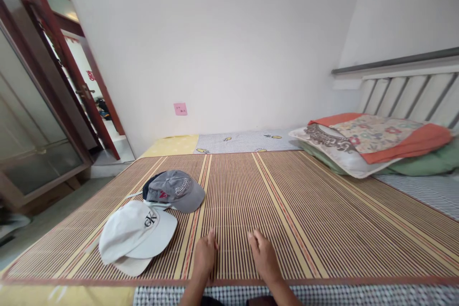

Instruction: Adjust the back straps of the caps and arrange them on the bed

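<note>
My left hand point(205, 254) and my right hand point(264, 254) rest low over the striped mat point(233, 191), a forearm's width apart. Both have their thumbs up and fingers loosely curled in, and nothing shows in either. Nearest to my left hand, on its left, lies a white cap point(125, 229) with black "CK" letters, its brim pointing right. A second pale brim point(132, 266) sticks out beneath it. Just behind, a grey cap point(175, 189) with white lettering and a small red mark sits on a dark cap point(147, 185), which it mostly hides.
A folded orange-edged floral cloth point(390, 136) and a white patterned pillow point(330, 141) are stacked at the right, beside a slatted headboard point(405, 91). A white wall point(233, 48) with a pink note point(180, 109) bounds the bed's far side. An open door point(86, 91) stands left.
</note>
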`<state>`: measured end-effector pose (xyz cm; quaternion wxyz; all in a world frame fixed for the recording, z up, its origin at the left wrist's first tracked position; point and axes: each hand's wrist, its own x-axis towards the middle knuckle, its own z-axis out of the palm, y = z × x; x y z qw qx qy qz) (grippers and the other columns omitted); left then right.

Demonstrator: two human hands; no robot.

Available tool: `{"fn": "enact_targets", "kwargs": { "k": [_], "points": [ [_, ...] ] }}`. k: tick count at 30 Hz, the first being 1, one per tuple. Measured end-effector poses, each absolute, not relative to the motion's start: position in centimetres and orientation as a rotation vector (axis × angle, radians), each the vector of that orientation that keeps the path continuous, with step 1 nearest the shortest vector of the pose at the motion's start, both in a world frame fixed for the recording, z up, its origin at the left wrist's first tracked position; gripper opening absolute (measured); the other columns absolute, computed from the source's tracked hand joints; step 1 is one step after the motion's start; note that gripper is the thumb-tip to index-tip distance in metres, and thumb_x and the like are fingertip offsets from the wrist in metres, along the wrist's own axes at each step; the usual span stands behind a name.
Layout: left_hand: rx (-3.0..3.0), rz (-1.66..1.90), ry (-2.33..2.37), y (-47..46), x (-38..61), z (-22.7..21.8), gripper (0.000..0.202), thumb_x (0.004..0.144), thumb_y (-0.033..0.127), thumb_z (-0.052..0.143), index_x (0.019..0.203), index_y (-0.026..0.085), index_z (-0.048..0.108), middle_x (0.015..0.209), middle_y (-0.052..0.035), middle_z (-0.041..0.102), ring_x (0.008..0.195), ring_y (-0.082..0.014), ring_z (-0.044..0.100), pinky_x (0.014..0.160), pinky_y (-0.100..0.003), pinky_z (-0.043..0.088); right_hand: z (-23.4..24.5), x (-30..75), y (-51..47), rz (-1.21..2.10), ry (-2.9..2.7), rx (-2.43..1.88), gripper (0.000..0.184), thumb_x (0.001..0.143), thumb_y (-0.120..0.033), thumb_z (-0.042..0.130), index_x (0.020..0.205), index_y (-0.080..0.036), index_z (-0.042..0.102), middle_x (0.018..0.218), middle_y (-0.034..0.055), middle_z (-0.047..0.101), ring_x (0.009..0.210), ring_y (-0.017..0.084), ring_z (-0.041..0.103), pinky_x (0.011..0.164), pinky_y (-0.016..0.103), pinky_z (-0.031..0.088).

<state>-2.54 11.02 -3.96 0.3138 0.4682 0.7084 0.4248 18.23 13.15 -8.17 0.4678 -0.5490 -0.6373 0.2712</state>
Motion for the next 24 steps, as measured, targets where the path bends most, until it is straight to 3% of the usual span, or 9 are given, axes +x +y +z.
{"fn": "enact_targets", "kwargs": {
  "k": [3, 8, 12, 15, 18, 24],
  "points": [
    [1.227, 1.226, 1.761, 9.5, -2.7, -4.7, 0.061, 0.075, 0.082, 0.052, 0.052, 0.026, 0.048, 0.052, -0.0006, 0.049, 0.055, -0.0218, 0.053, 0.059, -0.034, 0.041, -8.4, 18.1, 12.9, 0.618, -1.577, -1.329, 0.056, 0.097, -0.075, 0.031, 0.069, -0.027, 0.038, 0.059, -0.0045, 0.037, 0.053, 0.018, 0.046, 0.055, 0.029, 0.031],
    [1.038, 1.295, 1.621, 6.6, -5.0, -6.1, 0.065, 0.067, 0.090, 0.053, 0.060, 0.025, 0.054, 0.042, 0.0050, 0.042, 0.036, -0.0171, 0.045, 0.042, -0.031, 0.038, -8.7, 18.1, 13.0, 0.580, -1.595, -1.307, 0.055, 0.098, -0.074, 0.030, 0.068, -0.028, 0.031, 0.058, -0.0068, 0.029, 0.049, 0.016, 0.039, 0.052, 0.028, 0.027],
    [0.768, 1.424, 1.398, 5.5, -6.6, -6.5, 0.058, 0.056, 0.074, 0.080, 0.061, 0.020, 0.060, 0.043, 0.0033, 0.051, 0.036, -0.0151, 0.053, 0.040, -0.027, 0.043, -8.8, 18.1, 13.0, 0.557, -1.594, -1.301, 0.055, 0.099, -0.073, 0.031, 0.068, -0.028, 0.031, 0.058, -0.0065, 0.031, 0.050, 0.016, 0.043, 0.053, 0.028, 0.029],
    [0.415, 1.500, 1.215, 6.3, -7.4, -5.5, 0.033, 0.068, 0.042, 0.087, 0.068, 0.016, 0.066, 0.049, 0.0003, 0.061, 0.042, -0.0150, 0.061, 0.043, -0.022, 0.049, -8.8, 18.0, 13.0, 0.540, -1.586, -1.297, 0.055, 0.100, -0.072, 0.031, 0.067, -0.027, 0.034, 0.058, -0.0050, 0.037, 0.051, 0.017, 0.045, 0.053, 0.027, 0.030],
    [0.233, 1.513, 1.144, 8.3, -8.4, -3.7, 0.005, 0.087, 0.016, 0.068, 0.090, 0.013, 0.069, 0.074, -0.0087, 0.076, 0.061, -0.0164, 0.073, 0.057, -0.022, 0.059, -8.9, 18.0, 13.0, 0.518, -1.575, -1.293, 0.057, 0.100, -0.072, 0.032, 0.067, -0.026, 0.041, 0.058, -0.0024, 0.046, 0.053, 0.017, 0.048, 0.054, 0.027, 0.032],
    [0.038, 1.510, 1.021, 13.9, -9.4, -0.9, 0.031, 0.093, 0.009, 0.052, 0.123, 0.012, 0.058, 0.111, -0.0180, 0.075, 0.080, -0.0228, 0.079, 0.059, -0.028, 0.064, -9.2, 17.9, 13.2, 0.484, -1.573, -1.293, 0.057, 0.100, -0.072, 0.031, 0.068, -0.026, 0.042, 0.058, -0.0016, 0.048, 0.051, 0.017, 0.049, 0.053, 0.027, 0.034]
  ]
}}
